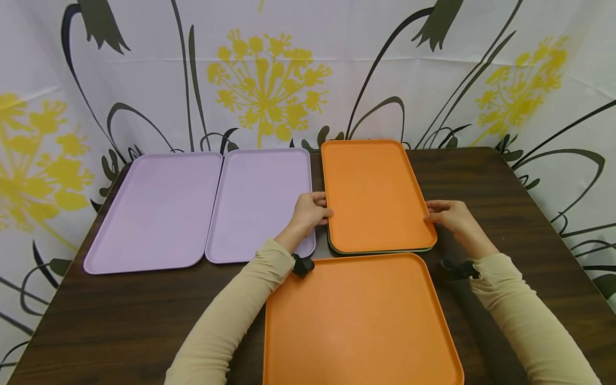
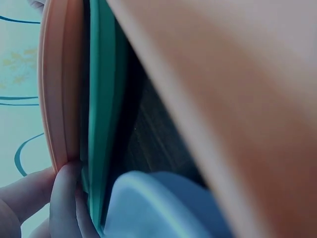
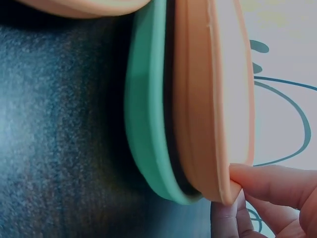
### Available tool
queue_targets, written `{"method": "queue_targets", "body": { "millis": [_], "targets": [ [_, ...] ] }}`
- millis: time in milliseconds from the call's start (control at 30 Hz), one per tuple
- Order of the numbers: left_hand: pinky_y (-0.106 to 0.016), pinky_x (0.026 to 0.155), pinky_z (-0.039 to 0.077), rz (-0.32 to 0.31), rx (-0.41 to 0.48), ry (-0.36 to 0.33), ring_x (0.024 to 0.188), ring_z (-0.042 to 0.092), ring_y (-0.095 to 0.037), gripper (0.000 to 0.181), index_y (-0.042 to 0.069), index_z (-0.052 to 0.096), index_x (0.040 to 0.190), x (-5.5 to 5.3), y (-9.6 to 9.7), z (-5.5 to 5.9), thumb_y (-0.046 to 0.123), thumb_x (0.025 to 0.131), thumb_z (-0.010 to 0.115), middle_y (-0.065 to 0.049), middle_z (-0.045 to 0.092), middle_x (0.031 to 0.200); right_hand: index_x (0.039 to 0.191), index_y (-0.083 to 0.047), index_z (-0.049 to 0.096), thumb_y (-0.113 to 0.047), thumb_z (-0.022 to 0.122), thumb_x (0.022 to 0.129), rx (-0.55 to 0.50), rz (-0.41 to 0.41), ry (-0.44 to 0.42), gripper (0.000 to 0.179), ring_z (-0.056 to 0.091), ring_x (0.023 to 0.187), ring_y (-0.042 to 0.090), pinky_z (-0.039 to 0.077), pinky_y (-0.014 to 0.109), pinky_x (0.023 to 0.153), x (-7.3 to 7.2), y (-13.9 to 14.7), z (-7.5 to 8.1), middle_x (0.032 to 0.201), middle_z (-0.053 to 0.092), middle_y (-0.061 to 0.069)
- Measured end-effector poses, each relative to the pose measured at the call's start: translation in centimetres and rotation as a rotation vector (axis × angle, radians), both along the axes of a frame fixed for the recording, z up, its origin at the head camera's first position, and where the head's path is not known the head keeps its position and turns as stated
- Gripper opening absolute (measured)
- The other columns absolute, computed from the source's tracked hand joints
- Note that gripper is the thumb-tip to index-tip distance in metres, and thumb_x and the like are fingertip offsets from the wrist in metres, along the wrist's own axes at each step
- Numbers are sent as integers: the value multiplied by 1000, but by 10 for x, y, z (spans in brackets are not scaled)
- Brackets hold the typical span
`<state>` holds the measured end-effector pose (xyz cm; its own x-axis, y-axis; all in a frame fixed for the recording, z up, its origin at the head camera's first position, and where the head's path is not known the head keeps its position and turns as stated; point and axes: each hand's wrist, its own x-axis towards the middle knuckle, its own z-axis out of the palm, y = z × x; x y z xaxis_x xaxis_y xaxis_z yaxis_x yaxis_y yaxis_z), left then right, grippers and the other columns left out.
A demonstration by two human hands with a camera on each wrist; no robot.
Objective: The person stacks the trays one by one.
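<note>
Orange is the tray (image 1: 375,198) my left grip (image 1: 305,215) and right grip (image 1: 454,218) pinch by opposite sides. A green tray (image 3: 143,109) lies beneath.

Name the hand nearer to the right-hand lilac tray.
Left. The left hand overlaps the right edge of the right-hand lilac tray in the head view; the right hand is farther off, pinching the far orange tray at its right side.
</note>
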<state>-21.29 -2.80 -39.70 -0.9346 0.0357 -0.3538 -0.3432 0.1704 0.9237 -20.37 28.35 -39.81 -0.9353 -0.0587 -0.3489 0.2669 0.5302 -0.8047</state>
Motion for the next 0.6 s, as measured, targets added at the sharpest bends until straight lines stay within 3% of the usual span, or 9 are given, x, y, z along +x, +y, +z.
{"method": "queue_targets", "body": {
  "millis": [100, 367, 467, 600],
  "targets": [
    [-30, 74, 61, -2, -2, 0, 100, 65, -31, 58, -1, 47, 139, 0, 0, -1, -11, 84, 62, -22, 55, 130, 138, 13, 40, -4, 58, 90, 0, -1, 2, 55, 52, 74, -12, 50, 8, 70, -1, 0, -1, 121, 55, 18],
    [-37, 85, 59, -38, -44, 14, 109, 63, -35, 57, -2, 45, 140, -1, 2, -3, -9, 85, 61, -22, 54, 132, 138, 13, 39, -8, 58, 91, 36, 24, -1, 55, 51, 76, -13, 49, 12, 77, 0, 4, -2, 136, 46, 32],
    [-37, 85, 59, -47, -59, 20, 109, 62, -35, 57, -1, 45, 140, -1, 2, -3, -9, 85, 61, -21, 54, 132, 138, 12, 41, -10, 58, 91, 54, 30, 0, 54, 49, 77, -12, 49, 27, 92, 1, 5, -2, 136, 47, 32],
    [-36, 84, 59, -59, -79, 27, 110, 62, -34, 57, -1, 45, 140, 0, 2, -2, -9, 85, 60, -21, 53, 133, 138, 10, 42, -11, 59, 91, 44, 30, -5, 55, 49, 79, -10, 40, 49, 107, 2, 6, -4, 136, 47, 32]
  ]
}}
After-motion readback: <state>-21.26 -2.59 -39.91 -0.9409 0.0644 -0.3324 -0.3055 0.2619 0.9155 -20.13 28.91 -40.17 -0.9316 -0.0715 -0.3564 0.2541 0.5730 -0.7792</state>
